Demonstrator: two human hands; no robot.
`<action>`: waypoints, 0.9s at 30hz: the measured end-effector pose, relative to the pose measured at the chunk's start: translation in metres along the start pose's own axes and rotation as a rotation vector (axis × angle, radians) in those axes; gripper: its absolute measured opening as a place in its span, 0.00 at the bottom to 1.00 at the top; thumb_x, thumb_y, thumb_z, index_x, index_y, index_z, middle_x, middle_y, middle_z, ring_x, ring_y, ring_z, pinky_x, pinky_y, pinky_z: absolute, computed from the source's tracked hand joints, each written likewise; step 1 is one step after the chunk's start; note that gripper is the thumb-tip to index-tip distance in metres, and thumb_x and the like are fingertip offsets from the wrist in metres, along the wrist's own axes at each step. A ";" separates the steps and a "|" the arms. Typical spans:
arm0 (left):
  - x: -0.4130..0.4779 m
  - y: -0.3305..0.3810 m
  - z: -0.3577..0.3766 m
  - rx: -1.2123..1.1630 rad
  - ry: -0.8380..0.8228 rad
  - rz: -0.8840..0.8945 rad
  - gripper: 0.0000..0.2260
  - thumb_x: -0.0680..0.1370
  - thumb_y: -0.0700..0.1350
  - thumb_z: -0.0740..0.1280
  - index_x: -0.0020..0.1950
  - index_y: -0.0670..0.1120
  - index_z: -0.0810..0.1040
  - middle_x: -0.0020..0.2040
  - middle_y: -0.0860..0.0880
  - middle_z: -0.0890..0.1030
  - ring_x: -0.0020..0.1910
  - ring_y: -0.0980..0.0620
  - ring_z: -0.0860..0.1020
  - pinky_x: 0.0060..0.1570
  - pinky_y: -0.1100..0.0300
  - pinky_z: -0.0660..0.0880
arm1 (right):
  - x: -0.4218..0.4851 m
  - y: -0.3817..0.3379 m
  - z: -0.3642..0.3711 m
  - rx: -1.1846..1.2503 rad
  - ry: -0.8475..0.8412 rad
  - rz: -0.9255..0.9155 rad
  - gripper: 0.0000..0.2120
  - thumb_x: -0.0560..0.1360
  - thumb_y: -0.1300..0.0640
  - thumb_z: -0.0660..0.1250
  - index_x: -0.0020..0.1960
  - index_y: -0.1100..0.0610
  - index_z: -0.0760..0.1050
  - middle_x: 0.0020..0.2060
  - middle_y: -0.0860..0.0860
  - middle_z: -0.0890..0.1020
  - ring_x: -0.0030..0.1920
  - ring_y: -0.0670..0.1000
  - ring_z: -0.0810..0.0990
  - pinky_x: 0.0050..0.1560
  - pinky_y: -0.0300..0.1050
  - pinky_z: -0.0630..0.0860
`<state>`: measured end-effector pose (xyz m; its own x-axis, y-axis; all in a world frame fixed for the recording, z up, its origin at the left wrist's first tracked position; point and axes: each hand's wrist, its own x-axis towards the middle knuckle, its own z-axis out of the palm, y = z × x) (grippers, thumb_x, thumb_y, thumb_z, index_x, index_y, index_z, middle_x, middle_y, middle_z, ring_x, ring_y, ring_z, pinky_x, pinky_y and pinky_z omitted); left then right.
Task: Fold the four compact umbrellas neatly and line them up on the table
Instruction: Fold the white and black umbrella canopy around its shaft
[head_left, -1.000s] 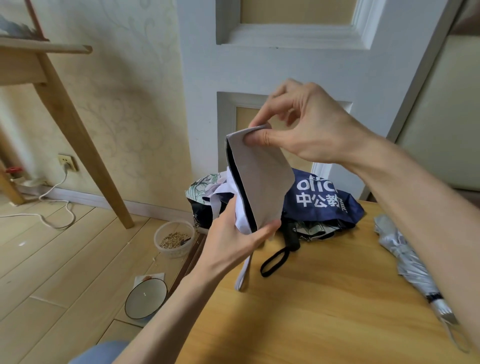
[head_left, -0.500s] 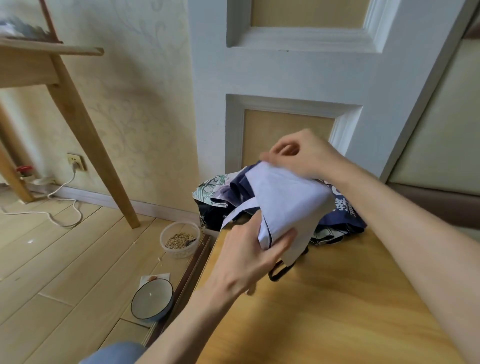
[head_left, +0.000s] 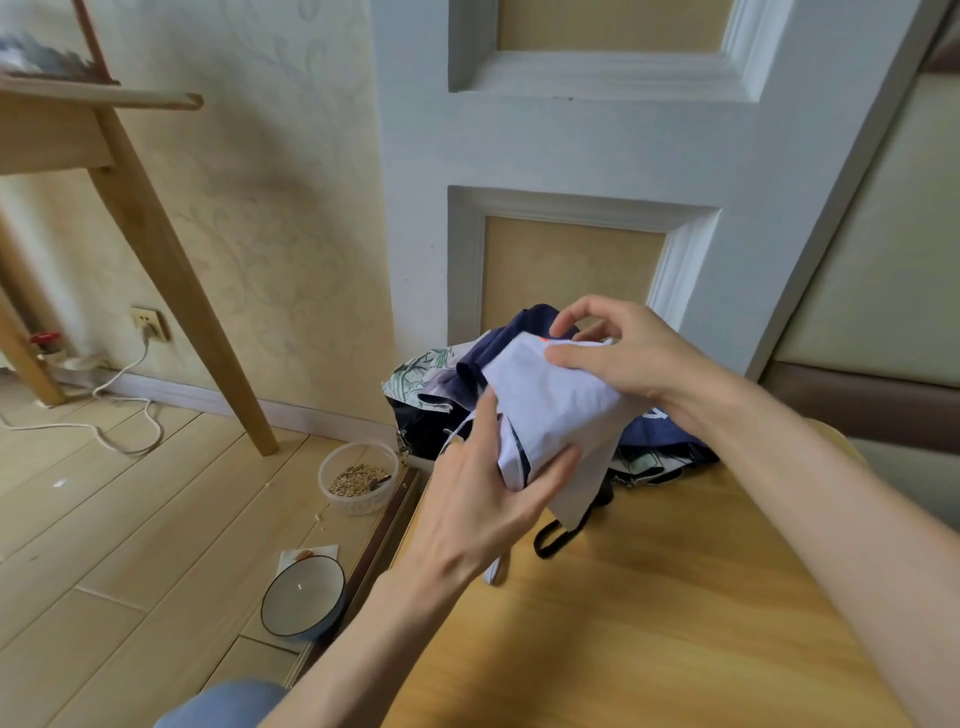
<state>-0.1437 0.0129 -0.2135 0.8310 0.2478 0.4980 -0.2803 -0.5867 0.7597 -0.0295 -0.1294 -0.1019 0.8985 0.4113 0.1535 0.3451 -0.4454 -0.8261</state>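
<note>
One second back I had this pale panel standing upright and high in front of the door; now it is lowered and tipped over toward the far side of the bench (head_left: 649, 597), so the pleat is being laid flat against the bundle, not merely held up. On the left, my left hand (head_left: 467, 509) is grasping the lower end of the white umbrella (head_left: 556, 410), thumb up along its near face and fingers wrapped underneath. The umbrella itself is in the air just above the far edge of the bench, not resting on it, with its black wrist strap (head_left: 550, 543) dangling down to the wood. Further right, my right hand (head_left: 634, 358) has followed the cloth down and pinches the upper fold between thumb and curled fingers. Behind and beneath my hands the floral umbrella (head_left: 415, 369) and the navy umbrella (head_left: 670, 441) lie in a loose heap, unfolded. I judge I am part-way through wrapping this one: the pleats need smoothing and the strap closing before it can be set in line.
</note>
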 end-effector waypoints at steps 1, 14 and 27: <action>-0.001 0.003 0.000 0.008 0.005 -0.029 0.47 0.74 0.65 0.72 0.85 0.55 0.51 0.47 0.59 0.84 0.41 0.60 0.82 0.35 0.71 0.71 | 0.000 0.000 0.002 -0.005 0.009 0.018 0.07 0.74 0.51 0.79 0.49 0.44 0.83 0.53 0.52 0.84 0.48 0.48 0.81 0.47 0.46 0.74; -0.001 -0.005 0.003 0.047 0.092 0.011 0.32 0.71 0.66 0.72 0.74 0.58 0.76 0.55 0.59 0.86 0.52 0.59 0.84 0.47 0.58 0.81 | 0.000 -0.002 0.008 0.095 0.112 -0.067 0.00 0.77 0.54 0.77 0.47 0.49 0.86 0.41 0.45 0.84 0.43 0.42 0.80 0.45 0.30 0.74; 0.013 0.001 -0.009 -0.574 0.343 -0.339 0.15 0.78 0.52 0.77 0.38 0.47 0.77 0.28 0.50 0.74 0.28 0.48 0.71 0.29 0.56 0.69 | -0.042 0.030 0.015 0.157 0.290 -0.157 0.06 0.77 0.54 0.76 0.48 0.55 0.79 0.40 0.50 0.80 0.40 0.45 0.77 0.46 0.41 0.76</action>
<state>-0.1373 0.0231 -0.2023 0.7464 0.6248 0.2292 -0.3205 0.0357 0.9466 -0.0612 -0.1481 -0.1414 0.8854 0.2123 0.4135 0.4589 -0.2581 -0.8502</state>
